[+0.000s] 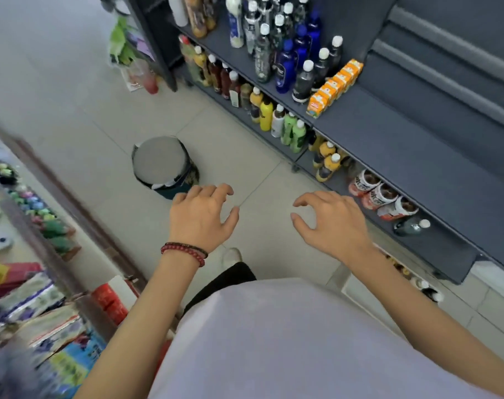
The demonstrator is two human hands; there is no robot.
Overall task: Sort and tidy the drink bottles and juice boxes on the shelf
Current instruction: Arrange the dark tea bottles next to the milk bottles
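A dark grey shelf (403, 145) runs along the right. On its upper board stand several dark and blue bottles (285, 67) with white caps, and beside them a row of orange juice boxes (335, 86). The board below carries yellow, green and brown bottles (276, 119), then red-and-white bottles (380, 194) lying on their sides. My left hand (200, 217) and my right hand (331, 223) hover over the floor in front of the shelf, fingers loosely spread, holding nothing. A red bead bracelet circles my left wrist.
A round bin (161, 165) with a grey lid stands on the tiled floor ahead of my left hand. A counter with packaged goods (43, 312) and small figurines lines the left side. More bottles sit in a low tray (417, 283) at the right.
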